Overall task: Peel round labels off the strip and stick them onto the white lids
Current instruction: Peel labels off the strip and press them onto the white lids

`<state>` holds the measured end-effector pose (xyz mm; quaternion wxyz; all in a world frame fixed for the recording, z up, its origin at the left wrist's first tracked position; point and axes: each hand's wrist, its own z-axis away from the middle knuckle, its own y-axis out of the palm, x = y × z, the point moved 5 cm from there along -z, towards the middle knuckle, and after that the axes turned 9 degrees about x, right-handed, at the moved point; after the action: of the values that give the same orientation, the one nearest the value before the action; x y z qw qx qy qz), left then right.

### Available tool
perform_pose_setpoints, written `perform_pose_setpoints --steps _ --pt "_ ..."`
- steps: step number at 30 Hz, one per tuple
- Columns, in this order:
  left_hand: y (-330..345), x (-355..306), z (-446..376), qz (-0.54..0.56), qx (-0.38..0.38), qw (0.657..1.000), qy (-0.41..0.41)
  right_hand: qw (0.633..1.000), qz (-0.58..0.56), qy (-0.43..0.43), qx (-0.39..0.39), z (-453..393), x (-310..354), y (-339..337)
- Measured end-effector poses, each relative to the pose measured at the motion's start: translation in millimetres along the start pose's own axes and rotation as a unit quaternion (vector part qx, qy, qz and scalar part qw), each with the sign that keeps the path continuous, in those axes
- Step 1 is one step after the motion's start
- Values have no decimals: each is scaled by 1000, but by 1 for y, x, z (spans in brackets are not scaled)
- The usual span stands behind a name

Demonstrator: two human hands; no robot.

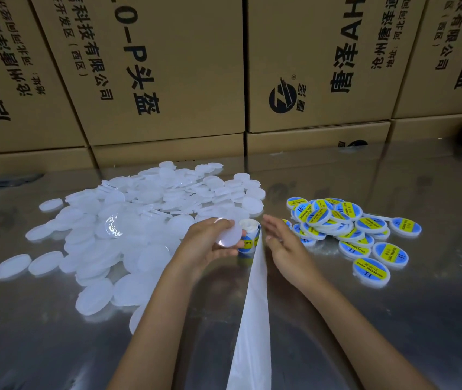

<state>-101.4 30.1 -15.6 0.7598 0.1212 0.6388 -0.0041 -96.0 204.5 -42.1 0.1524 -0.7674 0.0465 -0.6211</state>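
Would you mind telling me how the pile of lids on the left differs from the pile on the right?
The left pile of plain white round lids is bare, larger and spread wider. The right pile of lids with blue-and-yellow round labels is already labelled, smaller and tighter. Both lie on the shiny metal table.

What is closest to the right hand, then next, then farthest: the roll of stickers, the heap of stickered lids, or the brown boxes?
From the right hand:
1. Roll of stickers, just to its left, between the hands.
2. Heap of stickered lids, on the table to its right.
3. Brown boxes, stacked at the back.
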Motion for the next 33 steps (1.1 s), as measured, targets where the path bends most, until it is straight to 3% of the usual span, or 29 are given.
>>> perform_pose_setpoints --steps 3,6,16,22,33 --pt "3 6 -4 -47 -36 998 -3 999 -26 15 33 -3 -3 5" --pt "7 10 -7 -70 -38 997 8 1000 -9 7 18 -3 -2 5" --pt "14 21 -13 -25 13 1000 -8 998 -19 15 -51 -2 -5 -1" --pt "22 23 -12 22 75 997 -13 999 -30 7 -35 -2 -5 1" --pt "21 25 -11 0 97 995 -23 999 -15 -2 -49 -3 -11 -2"
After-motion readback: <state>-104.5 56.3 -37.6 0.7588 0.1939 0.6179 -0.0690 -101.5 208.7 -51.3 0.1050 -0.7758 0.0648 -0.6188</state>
